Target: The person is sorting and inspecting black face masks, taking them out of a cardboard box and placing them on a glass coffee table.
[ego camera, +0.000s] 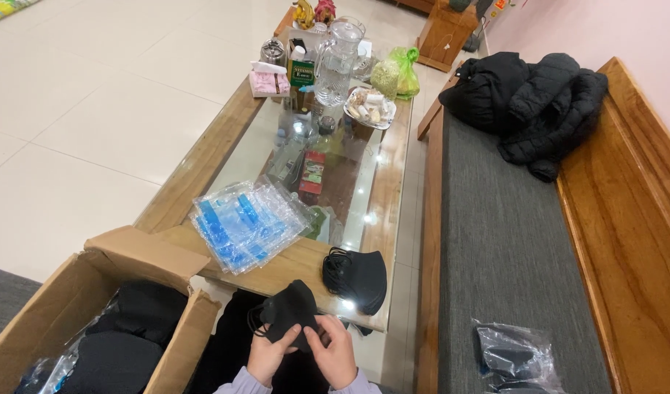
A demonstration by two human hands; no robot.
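Right now a black face mask (289, 312) is pinched between both hands just above the lap, at the near edge of the table (203, 157). The left hand (268, 355) is closed on its lower edge, and the right hand (336, 352) is clamped on the side by the ear loops. A small stack of black masks (357, 277) is already laid on the table corner, just beyond the hands. Beside it, a fanned pile of clear bags (244, 222) with blue strips is left waiting, seemingly unfilled. More dark goods are seen in the open cardboard box (72, 306) at the left, and one filled clear packet (517, 357) is set on the grey bench cushion (495, 241). Judged from that, little is packed and much remains.
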